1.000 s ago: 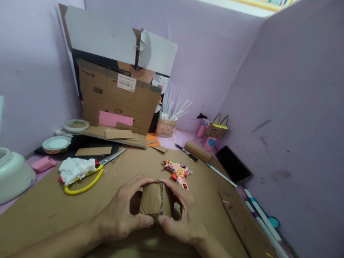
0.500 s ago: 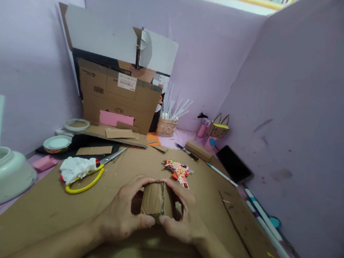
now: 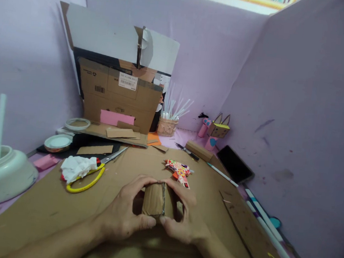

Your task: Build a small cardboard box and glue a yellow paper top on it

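The left hand (image 3: 121, 217) and right hand (image 3: 185, 224) pinch a cardboard roll (image 3: 153, 200) from either side, each grip closed on it. The roll sits mid-desk (image 3: 45, 210), just in front of the patterned paper (image 3: 180, 171), with scissors (image 3: 90, 176) to the left.

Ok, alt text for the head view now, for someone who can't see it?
The left hand and right hand pinch a small folded cardboard piece between them over a large cardboard sheet. Yellow-handled scissors and crumpled tissue lie to the left; a patterned paper scrap lies just beyond.
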The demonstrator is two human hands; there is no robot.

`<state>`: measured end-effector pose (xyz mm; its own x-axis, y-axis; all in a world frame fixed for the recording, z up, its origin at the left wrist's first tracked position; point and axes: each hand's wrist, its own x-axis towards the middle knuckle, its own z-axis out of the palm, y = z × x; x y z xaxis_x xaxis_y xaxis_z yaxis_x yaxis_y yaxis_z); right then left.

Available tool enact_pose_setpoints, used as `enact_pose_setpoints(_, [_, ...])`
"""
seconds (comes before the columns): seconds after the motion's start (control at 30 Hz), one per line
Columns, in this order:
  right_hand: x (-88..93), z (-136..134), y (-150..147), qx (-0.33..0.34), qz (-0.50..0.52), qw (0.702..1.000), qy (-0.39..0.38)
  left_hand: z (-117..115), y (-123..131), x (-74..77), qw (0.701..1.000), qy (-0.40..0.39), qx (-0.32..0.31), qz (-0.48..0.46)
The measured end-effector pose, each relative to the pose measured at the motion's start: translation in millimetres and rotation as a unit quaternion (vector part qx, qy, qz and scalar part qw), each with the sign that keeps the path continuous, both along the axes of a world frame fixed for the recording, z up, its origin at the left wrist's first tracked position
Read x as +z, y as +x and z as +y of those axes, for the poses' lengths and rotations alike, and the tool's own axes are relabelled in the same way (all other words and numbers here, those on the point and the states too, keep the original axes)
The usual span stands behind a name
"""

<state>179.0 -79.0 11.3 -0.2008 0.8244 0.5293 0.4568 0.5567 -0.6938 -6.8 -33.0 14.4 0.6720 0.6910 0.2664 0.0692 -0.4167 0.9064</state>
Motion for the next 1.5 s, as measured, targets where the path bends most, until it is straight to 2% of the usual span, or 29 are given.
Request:
enact_pose_setpoints(1.1, [1.0, 0.4, 0.3, -0.019, -0.014, 1.000, 0.019, 0.4, 0.7, 1.5, 1.000, -0.001, -0.005, -0.006])
enact_pose_setpoints(1.5, [-2.6, 0.7, 0.4, -0.032, -0.046, 0.998, 0.004, 3.7, 0.0, 0.0, 0.999, 0.003, -0.012, 0.030])
